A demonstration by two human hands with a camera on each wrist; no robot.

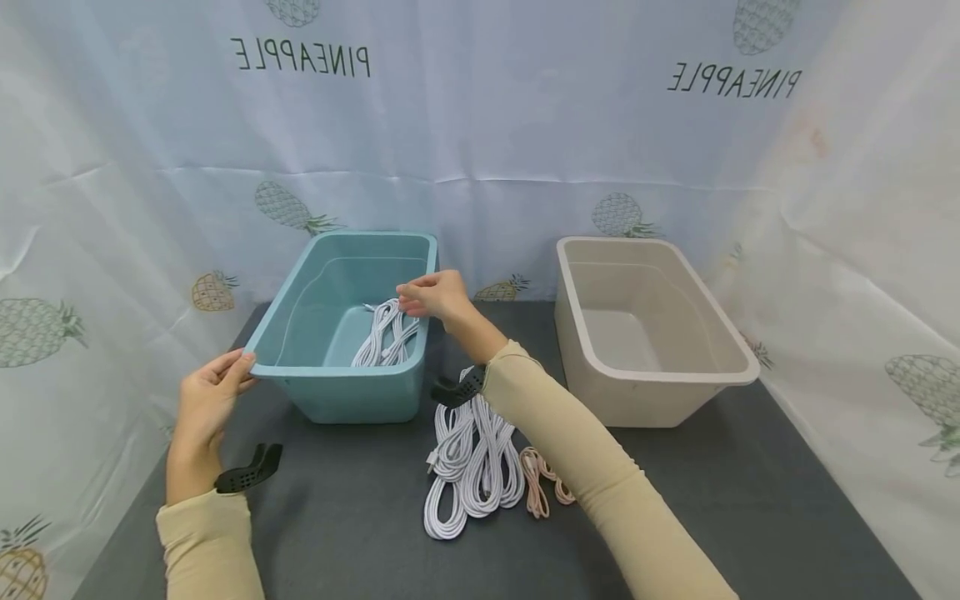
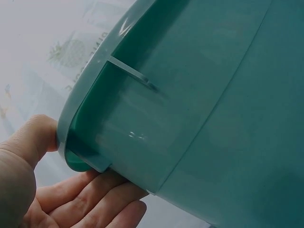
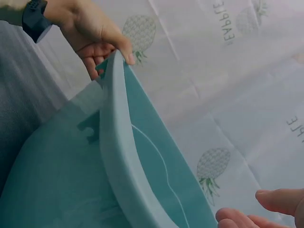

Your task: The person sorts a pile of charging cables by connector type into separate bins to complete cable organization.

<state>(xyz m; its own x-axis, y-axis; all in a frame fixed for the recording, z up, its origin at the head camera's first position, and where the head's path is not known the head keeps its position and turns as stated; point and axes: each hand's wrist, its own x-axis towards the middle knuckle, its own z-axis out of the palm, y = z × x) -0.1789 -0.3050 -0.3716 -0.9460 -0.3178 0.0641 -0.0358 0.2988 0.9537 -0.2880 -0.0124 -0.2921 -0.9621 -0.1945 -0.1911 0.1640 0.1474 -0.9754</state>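
Note:
My left hand (image 1: 206, 404) grips the near left corner of a teal plastic bin (image 1: 337, 372). In the left wrist view its thumb lies on the outside of the rim (image 2: 88, 92), with the fingers (image 2: 95, 197) beneath. Bundled white cables (image 1: 384, 337) lie inside the bin, on its right side. Above them, over the bin's right edge, hovers my right hand (image 1: 438, 297) with loosely bent fingers. The right wrist view shows its thumb and fingers (image 3: 285, 202) apart, and no item is visible between them.
More coiled white cables (image 1: 487, 471) lie on the dark table (image 1: 352, 517) in front, between the bins. Pinkish cables (image 1: 533, 483) sit beside them, partly behind my right sleeve. A beige bin (image 1: 667, 378) stands at right. A pineapple-print curtain (image 1: 510, 125) hangs behind.

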